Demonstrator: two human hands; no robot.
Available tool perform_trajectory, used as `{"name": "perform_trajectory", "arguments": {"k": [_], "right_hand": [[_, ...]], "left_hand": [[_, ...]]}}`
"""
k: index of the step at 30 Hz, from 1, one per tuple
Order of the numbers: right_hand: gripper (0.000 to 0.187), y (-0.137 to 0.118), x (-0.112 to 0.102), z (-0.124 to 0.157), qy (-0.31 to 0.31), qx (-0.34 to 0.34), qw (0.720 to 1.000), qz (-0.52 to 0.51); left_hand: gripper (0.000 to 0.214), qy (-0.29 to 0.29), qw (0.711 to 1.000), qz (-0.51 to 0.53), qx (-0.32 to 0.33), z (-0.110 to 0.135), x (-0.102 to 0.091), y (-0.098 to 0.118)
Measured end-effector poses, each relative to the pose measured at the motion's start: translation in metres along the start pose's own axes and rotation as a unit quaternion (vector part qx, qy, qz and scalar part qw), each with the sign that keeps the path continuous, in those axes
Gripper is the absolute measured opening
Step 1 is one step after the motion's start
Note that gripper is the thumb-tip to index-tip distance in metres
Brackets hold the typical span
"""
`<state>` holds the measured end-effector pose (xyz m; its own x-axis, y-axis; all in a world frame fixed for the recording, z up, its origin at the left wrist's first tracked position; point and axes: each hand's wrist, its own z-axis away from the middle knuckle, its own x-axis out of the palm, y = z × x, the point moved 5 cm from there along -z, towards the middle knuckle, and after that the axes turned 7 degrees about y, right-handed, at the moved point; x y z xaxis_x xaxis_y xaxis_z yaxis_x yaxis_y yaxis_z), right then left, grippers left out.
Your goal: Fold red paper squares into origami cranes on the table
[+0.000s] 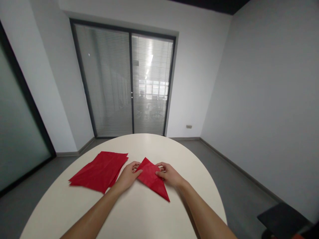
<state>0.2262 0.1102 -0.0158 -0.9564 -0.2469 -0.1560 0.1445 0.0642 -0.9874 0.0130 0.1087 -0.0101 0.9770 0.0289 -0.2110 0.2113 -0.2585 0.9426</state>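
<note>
Between my two hands is a folded red cloth point(151, 176), roughly triangular, with one corner pointing away from me and another toward my right forearm. My left hand point(129, 173) pinches its left edge, thumb on top and fingers partly hidden beneath or behind it. On the other side my right hand point(168, 173) grips the right edge, thumb on the upper face and fingers curled behind. Left of my left hand lies a stack of flat red cloths point(99, 170), their edges unevenly overlapped.
The round cream table point(144, 219) carries both the folded cloth and the stack. Past its far edge stands a glass partition with blinds point(107, 83). A dark chair-like object point(284, 219) is at the lower right, beyond the table.
</note>
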Motion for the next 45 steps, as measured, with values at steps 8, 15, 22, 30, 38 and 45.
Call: {"name": "perform_trajectory", "arguments": {"k": [8,15,22,30,38,45], "right_hand": [[0.016,0.003,-0.010,-0.008,0.030,-0.078,0.993,0.086],[0.010,0.005,-0.015,-0.007,0.030,-0.126,0.979,0.156],[0.032,-0.012,-0.013,-0.002,0.036,-0.208,0.949,0.233],[0.041,-0.032,0.005,0.011,0.012,-0.242,0.894,0.376],[0.033,-0.050,0.035,0.033,-0.056,-0.265,0.859,0.435],[0.039,-0.046,0.042,0.027,-0.067,-0.300,0.840,0.446]], "left_hand": [[0.031,-0.036,0.992,-0.107,0.049,0.012,0.002,0.019],[0.028,-0.040,0.974,-0.208,0.084,0.012,0.000,0.015],[0.031,-0.041,0.936,-0.331,0.116,0.013,-0.002,0.013],[0.033,-0.069,0.911,-0.377,0.151,0.016,0.000,0.020],[0.039,-0.088,0.884,-0.411,0.203,0.023,0.003,0.034],[0.046,-0.126,0.896,-0.381,0.192,0.038,0.019,0.034]]}}
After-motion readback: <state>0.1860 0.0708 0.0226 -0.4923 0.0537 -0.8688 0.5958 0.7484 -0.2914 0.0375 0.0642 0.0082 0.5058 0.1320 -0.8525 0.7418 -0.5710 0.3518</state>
